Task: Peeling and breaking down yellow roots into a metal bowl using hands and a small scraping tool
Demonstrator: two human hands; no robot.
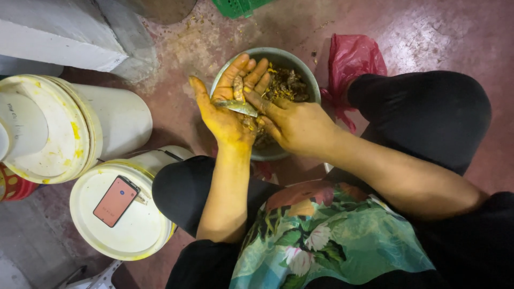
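My left hand (227,104) lies palm up over a grey metal bowl (308,75), its skin stained yellow. A small silvery fish (237,107) rests across that palm, and another small piece lies on the fingers. My right hand (294,123) presses its fingers and thumb on the fish from the right side. The bowl sits on the reddish floor and holds several small fish coated in brown-yellow paste (286,85).
Two white lidded buckets (48,128) (126,230) stand at left; a phone with an orange screen (115,201) lies on the nearer lid. A red plastic bag (350,61) lies right of the bowl. My dark-clad knees flank it, a floral cloth (326,235) over my lap.
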